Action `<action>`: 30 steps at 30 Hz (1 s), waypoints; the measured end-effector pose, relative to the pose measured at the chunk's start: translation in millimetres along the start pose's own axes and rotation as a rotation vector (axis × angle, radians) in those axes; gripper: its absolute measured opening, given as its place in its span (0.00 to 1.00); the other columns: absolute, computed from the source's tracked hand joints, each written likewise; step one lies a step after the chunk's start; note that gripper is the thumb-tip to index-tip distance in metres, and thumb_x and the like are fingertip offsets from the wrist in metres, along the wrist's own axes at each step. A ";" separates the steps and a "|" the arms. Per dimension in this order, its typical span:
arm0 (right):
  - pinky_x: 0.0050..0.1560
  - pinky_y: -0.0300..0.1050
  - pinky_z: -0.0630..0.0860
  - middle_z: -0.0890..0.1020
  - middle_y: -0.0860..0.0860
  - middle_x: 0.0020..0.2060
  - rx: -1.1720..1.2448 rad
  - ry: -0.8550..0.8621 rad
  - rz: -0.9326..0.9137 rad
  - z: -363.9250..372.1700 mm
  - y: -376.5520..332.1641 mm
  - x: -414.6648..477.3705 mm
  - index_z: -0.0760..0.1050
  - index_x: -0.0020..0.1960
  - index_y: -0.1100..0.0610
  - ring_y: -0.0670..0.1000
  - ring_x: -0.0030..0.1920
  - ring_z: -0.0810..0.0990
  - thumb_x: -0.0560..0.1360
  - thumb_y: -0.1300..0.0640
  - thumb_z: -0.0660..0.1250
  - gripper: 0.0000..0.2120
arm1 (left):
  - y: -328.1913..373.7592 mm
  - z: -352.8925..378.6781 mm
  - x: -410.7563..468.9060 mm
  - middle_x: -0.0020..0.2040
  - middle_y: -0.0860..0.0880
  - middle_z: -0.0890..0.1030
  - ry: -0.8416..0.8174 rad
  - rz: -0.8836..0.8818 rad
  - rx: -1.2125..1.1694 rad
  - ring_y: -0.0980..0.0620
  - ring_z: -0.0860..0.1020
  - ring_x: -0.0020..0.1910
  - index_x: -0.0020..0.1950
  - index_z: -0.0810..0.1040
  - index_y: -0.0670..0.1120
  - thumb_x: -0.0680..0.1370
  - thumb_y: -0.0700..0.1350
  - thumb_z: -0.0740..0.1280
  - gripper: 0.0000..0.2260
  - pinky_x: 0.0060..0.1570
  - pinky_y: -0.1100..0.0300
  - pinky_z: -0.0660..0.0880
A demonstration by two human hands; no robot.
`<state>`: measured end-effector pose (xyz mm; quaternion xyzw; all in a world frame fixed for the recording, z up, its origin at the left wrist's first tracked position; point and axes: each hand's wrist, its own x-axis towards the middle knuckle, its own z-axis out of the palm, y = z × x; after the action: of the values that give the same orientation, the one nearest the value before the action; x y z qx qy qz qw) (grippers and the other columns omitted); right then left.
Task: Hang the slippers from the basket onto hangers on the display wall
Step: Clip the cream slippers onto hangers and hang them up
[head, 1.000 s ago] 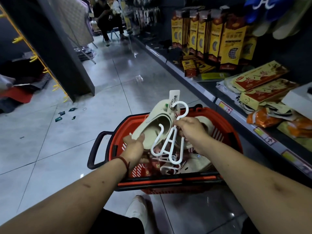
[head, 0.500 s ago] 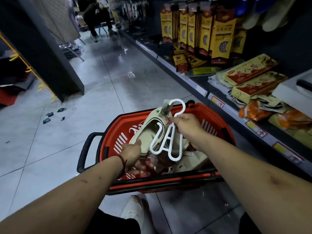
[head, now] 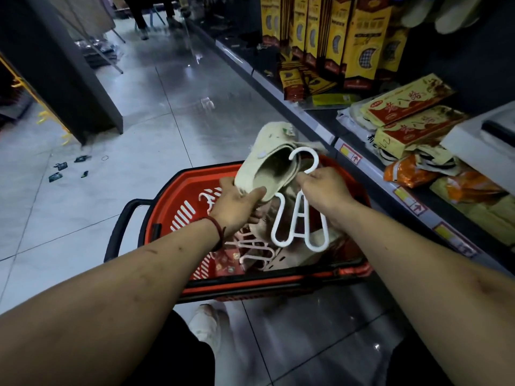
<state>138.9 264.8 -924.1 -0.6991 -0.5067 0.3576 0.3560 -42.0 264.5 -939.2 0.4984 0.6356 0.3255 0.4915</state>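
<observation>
In the head view, the person stands over a red basket [head: 164, 201] on the tiled floor [head: 139, 121], with a stocked shelf [head: 359, 162] along the right.

The left hand [head: 237, 207] grips the near end of a beige slipper [head: 267, 168]. The thumb lies across the top and the fingers curl underneath, holding it up above the basket with its opening turned toward the right hand. A second beige sole seems to lie just behind it, though I cannot tell whether it is caught in the same grip.

The right hand [head: 323, 190] pinches a white hanger [head: 299, 218] at its neck, just under the hook. Its fingers [head: 301, 177] are closed tight there, and the two loops dangle free below, just beside the slipper. More hangers [head: 250, 250] lie tangled in the basket among other goods. A few hung slippers [head: 451, 12] show at the upper right edge, well apart from both hands.

The slipper is not yet on the hanger, so the fitting step looks barely begun.

Several things could go wrong from here:
- The hanger is pinched only at the neck, so it can swivel and a loop may slide past the slipper's strap instead of catching it.
- If the second slipper is held loosely, tilting the pair could drop it back into the basket.
- The dangling loops could also snag the hangers lying underneath.
</observation>
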 end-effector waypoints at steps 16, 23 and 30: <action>0.33 0.45 0.65 0.72 0.54 0.27 -0.055 0.032 -0.132 -15.5 7.2 1.7 0.71 0.32 0.59 0.52 0.29 0.71 0.76 0.51 0.62 0.17 | 74.5 -52.3 2.7 0.52 0.54 0.81 0.739 0.740 0.063 0.57 0.79 0.52 0.55 0.81 0.50 0.71 0.42 0.71 0.13 0.56 0.61 0.76; 0.33 0.46 0.64 0.71 0.53 0.26 0.015 0.043 -0.136 -16.1 2.7 -2.7 0.72 0.33 0.64 0.52 0.28 0.69 0.75 0.53 0.62 0.17 | 79.0 -43.7 10.3 0.58 0.48 0.79 0.334 0.886 0.475 0.50 0.77 0.58 0.56 0.85 0.49 0.74 0.36 0.70 0.13 0.63 0.64 0.71; 0.32 0.43 0.68 0.73 0.54 0.24 -0.029 -0.007 -0.138 -15.0 5.9 -7.5 0.73 0.31 0.62 0.49 0.26 0.71 0.75 0.53 0.62 0.17 | 27.9 -15.9 38.4 0.79 0.40 0.46 0.274 0.188 1.278 0.32 0.52 0.76 0.79 0.43 0.59 0.76 0.43 0.69 0.42 0.73 0.34 0.51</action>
<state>152.8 254.1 -920.8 -0.6663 -0.5598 0.3275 0.3679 -49.1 310.5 -920.7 0.6995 0.7143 -0.0135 -0.0169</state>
